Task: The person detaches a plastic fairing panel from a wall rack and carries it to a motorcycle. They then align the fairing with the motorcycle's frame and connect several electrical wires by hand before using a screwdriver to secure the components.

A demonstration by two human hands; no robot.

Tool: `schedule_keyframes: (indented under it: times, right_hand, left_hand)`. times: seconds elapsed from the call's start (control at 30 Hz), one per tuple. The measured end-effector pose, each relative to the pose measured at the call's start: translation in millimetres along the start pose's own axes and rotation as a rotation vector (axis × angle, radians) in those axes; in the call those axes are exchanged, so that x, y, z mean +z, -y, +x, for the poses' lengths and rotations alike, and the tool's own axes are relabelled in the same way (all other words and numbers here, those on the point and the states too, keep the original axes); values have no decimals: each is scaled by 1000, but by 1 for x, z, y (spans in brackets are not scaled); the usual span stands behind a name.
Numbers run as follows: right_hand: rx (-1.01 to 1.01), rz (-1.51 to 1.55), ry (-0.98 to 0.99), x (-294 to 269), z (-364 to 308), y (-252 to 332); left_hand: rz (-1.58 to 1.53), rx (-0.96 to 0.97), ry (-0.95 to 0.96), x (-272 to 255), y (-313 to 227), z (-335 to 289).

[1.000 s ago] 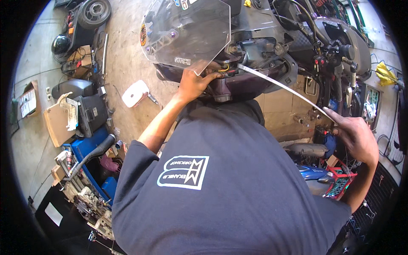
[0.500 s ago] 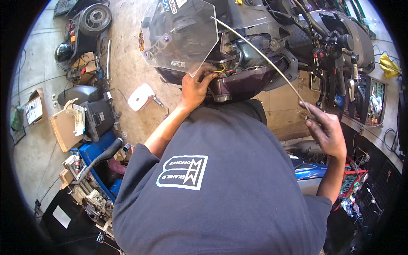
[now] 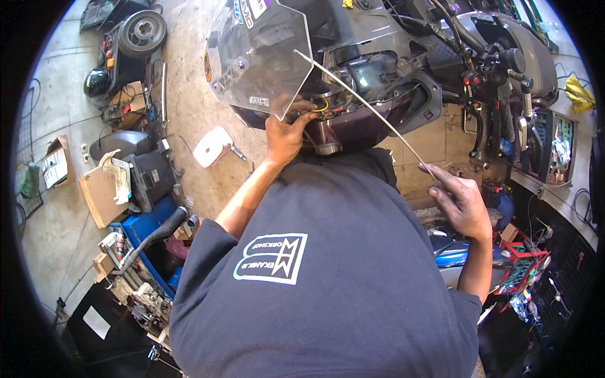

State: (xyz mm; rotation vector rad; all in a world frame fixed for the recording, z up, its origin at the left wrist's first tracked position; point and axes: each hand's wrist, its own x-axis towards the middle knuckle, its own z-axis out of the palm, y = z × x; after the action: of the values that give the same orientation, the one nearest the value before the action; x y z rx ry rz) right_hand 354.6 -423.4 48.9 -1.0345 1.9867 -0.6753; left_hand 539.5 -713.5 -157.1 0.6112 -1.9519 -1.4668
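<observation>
Across the motorcycle's front slants a long, thin, pale rod or tube (image 3: 372, 107). Its lower end is pinched between the thumb and fingers of my right hand (image 3: 463, 200), and its far tip lies over the clear windscreen (image 3: 271, 63). My left hand (image 3: 285, 135) is at the edge of the dark purple fairing (image 3: 353, 133), thumb and fingers pressed together on thin wires (image 3: 321, 107), one yellow and one red. Part of the left fingers shows only through the windscreen's lower edge. The exact spot they grip is hidden.
Handlebar parts (image 3: 472, 82) stand at the right. A white plastic piece (image 3: 213, 147) lies on the floor at left, near a wheel (image 3: 143, 33), a cardboard box (image 3: 57, 162) and a blue cabinet (image 3: 142, 220). A red crate (image 3: 523, 261) is at lower right.
My right hand has shifted left and slightly down, carrying the rod; its far tip has moved left and lower over the windscreen. The left hand stays at the wires.
</observation>
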Motion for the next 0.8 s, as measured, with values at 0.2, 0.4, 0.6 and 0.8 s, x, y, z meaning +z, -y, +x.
schedule_keyframes:
  times: [0.2,0.4,0.6,0.8]
  right_hand:
    - [-103,-47,-58,3,-1,-7]
    - [-222,-51,-179,14,2,-4]
    - [-28,194,-133,25,7,0]
    - [-73,74,-53,9,2,-7]
  left_hand:
    - [-204,-38,2,1,8,1]
    - [-259,-50,18,-3,6,-7]
    - [-252,-95,12,-2,-2,-7]
    - [-233,-48,19,1,2,2]
